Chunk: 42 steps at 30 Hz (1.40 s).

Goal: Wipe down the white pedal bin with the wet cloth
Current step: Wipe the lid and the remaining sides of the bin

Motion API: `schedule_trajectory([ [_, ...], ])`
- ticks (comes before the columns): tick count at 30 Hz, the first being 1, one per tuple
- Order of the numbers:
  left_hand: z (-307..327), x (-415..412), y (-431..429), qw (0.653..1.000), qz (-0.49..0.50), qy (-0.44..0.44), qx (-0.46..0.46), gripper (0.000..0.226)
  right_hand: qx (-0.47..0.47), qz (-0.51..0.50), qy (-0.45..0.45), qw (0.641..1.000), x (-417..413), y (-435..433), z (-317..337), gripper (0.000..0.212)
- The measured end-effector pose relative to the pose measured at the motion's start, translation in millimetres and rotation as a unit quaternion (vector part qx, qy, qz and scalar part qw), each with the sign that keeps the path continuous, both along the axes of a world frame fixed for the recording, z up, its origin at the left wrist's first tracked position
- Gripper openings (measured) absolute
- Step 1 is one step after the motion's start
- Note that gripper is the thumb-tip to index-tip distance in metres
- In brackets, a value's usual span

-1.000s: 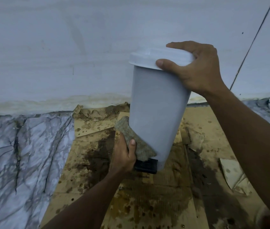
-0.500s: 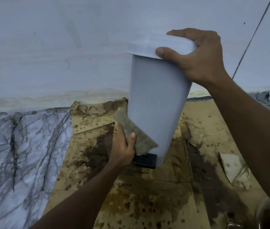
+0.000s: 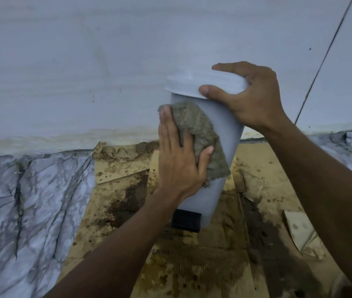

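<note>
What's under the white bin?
A black pedal sticks out at the bottom of the bin, and wet, stained cardboard lies below it. The bin's underside is hidden from this view.

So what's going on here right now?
A person is wiping a white pedal bin over stained cardboard on the floor. The right hand grips the bin at its lid and holds it tilted. The left hand presses a grey cloth flat against the upper side of the bin, just below the lid. The black pedal sticks out at the bottom, untouched.
</note>
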State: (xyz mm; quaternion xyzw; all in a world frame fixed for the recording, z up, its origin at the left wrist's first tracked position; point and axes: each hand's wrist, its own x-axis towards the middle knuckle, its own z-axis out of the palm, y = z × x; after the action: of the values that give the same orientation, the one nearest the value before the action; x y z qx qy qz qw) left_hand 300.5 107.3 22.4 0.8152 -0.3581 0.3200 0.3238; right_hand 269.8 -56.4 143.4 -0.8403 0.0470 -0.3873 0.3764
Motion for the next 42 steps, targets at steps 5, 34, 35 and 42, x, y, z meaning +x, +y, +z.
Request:
schedule_trajectory([
  [5,-2.8,10.5,6.0,0.996,-0.017,-0.081,0.022,0.068,-0.014,0.013,0.013,1.0,-2.8,6.8,-0.5,0.062],
  [34,167.8,-39.2,57.7,0.928,-0.111,0.238,0.265,0.046,0.014,0.118,0.177,0.977,-95.8,59.3,-11.8,0.152],
  [35,171.2,-47.1,52.6,0.917,-0.13,0.27,0.262,0.046,0.02,0.131,0.183,0.974,-101.7,60.2,-13.5,0.152],
  [42,165.5,-44.8,63.3,0.916,-0.105,0.373,0.107,0.039,0.012,0.107,0.213,0.971,-123.1,84.9,-2.6,0.094],
])
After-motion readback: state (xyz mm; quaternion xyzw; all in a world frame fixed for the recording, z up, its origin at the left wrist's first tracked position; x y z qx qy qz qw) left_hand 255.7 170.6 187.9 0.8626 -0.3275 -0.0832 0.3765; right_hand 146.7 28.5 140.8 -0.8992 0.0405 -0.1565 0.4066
